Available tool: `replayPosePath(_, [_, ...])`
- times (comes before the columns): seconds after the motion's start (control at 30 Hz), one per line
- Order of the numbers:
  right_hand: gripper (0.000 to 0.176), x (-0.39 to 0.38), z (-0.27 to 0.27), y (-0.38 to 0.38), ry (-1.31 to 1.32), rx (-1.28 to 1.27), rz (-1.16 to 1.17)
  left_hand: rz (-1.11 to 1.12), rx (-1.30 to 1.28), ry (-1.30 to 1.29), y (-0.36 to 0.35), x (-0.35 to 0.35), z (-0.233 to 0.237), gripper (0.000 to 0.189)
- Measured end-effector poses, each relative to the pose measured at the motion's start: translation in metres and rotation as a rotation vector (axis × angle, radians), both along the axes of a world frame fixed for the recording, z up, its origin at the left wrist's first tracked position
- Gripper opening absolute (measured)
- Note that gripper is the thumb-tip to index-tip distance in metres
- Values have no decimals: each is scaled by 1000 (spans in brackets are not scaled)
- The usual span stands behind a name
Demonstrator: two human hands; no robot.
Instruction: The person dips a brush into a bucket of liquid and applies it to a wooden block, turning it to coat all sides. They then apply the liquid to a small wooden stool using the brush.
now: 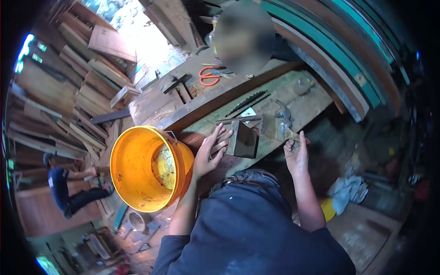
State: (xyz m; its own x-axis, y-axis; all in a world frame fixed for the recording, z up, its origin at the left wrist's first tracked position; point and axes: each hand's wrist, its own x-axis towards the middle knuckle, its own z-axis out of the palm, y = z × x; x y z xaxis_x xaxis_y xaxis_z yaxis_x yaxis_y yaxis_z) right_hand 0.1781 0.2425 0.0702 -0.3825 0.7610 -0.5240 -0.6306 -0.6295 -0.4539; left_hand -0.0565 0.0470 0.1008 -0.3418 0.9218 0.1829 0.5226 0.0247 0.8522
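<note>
My left hand (211, 153) is at the left side of a squared wooden block (243, 140) on the bench, fingers bent against it and seeming to grip it. The block's broad upper face is dark. A long, thin dark piece (243, 119) lies just behind the block. My right hand (298, 155) is off the bench's near edge, its fingers closed around the wooden handle of a claw hammer (284, 113). The hammer's metal head points away from me, over the bench top, to the right of the block.
A yellow bucket (142, 167) stands left of my left arm. Orange-handled scissors (209, 76), a dark saw blade (247, 103) and a thick beam (183, 120) lie farther back. Planks lean at left; a person (68, 183) works there. A blurred patch hides something across the bench.
</note>
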Motion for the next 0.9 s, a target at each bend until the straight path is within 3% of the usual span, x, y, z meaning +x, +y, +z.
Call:
replayPosePath(0.13, [21,17,-11,-26,-164,-15,9,-43,-78,-10,4,-2,13,75])
replayPosePath(0.23, [21,14,-17,-35,-171,59,-6,-83,-82,128,6,0,16,39])
replayPosePath(0.67, [25,15,-19,-29,-171,216,197,-189,-69,367,15,16,34,61])
replayPosePath(0.83, [28,29,-23,-40,-137,151,136,-186,-71,414,17,21,31,53])
replayPosePath(0.9, [29,32,-24,-43,-133,115,121,-22,-98,369,21,26,29,47])
